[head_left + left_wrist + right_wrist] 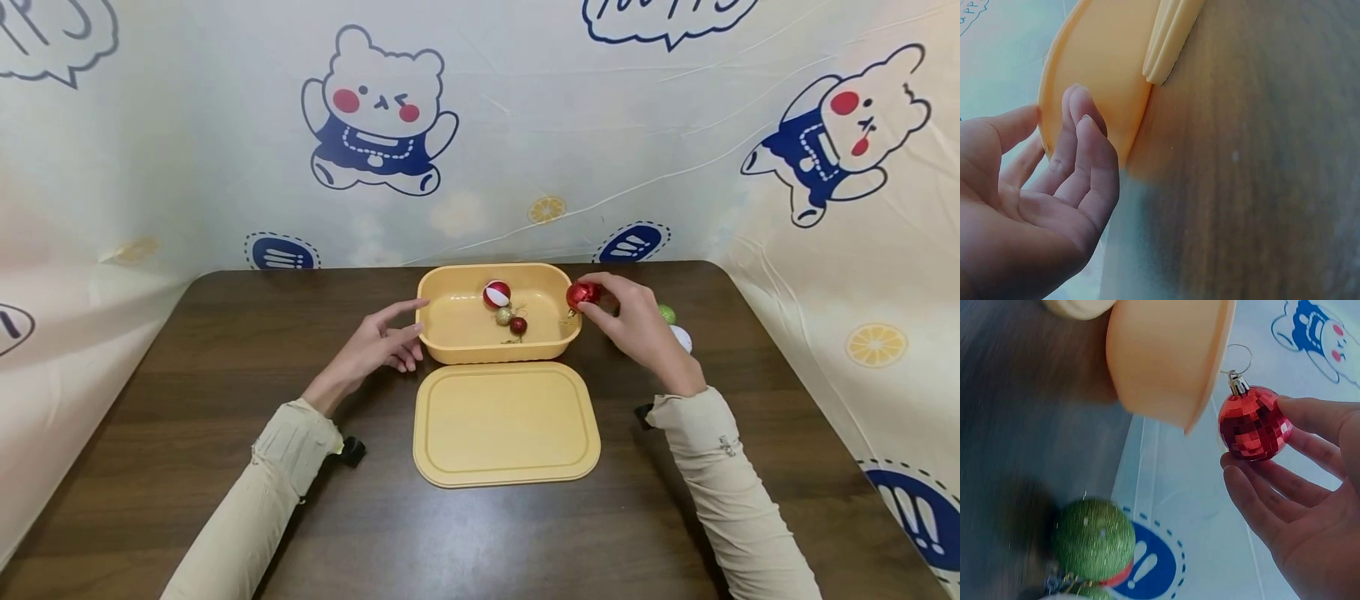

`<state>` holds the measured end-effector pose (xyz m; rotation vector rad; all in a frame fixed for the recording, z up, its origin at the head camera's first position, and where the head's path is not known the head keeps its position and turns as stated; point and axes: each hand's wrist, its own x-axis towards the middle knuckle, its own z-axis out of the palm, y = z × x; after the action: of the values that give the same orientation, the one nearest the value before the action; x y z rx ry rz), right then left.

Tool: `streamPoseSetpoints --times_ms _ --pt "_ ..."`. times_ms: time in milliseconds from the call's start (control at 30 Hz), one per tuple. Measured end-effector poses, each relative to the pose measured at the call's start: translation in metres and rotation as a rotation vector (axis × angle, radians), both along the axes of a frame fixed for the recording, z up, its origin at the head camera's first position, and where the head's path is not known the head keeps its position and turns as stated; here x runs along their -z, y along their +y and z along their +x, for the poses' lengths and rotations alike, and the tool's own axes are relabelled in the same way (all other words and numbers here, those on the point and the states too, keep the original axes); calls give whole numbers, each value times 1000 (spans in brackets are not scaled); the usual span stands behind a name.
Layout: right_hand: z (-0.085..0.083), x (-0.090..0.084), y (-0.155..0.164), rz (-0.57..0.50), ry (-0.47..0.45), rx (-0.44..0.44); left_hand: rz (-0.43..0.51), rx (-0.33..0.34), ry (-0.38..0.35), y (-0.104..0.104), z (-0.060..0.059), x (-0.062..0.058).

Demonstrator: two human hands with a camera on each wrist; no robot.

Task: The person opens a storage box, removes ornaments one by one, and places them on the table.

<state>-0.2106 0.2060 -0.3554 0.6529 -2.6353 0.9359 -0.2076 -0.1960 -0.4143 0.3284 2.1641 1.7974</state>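
Red faceted bauble (1254, 422) pinched by right hand (637, 325) fingertips at yellow tub (457, 333) rim; left hand (375, 346) relaxed, fingers straight against tub's side.

The yellow plastic tub (461, 333) stands open-topped, three small baubles (506, 310) clustered mid-floor, bare floor around them. Its flat yellow lid (506, 423) blocks the near side; green and white balls (672, 325) crowd the dark wooden surface (225, 375) rightward.

Both hands forward, sleeved arms angled inward

The left hand (378, 343) lies relaxed, palm turned inward, its fingers (1085, 134) nearly straight and loosely spread. The right hand (637, 321) is raised, wrist bent, its thumb and curled fingers (1310, 419) pinching together at the tips. Both forearms wear beige sleeves.
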Motion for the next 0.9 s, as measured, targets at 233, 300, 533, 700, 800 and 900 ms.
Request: streamPoseSetpoints --times_ms 233,300,533,700,800,900 --pt "-2 -4 26 -17 -10 76 7 3 0 0 0 1" --pt "-3 -5 33 -28 -8 100 5 4 0 0 -1 2" --pt "-6 -6 61 -81 -25 181 0 3 2 0 -1 1" --pt "-7 -5 81 -97 -58 234 1 1 -1 0 0 0" --pt "-7 -5 91 -103 -91 259 1 0 -2 1 0 0" --pt "-7 -2 101 -114 -122 277 0 2 3 0 -1 0"
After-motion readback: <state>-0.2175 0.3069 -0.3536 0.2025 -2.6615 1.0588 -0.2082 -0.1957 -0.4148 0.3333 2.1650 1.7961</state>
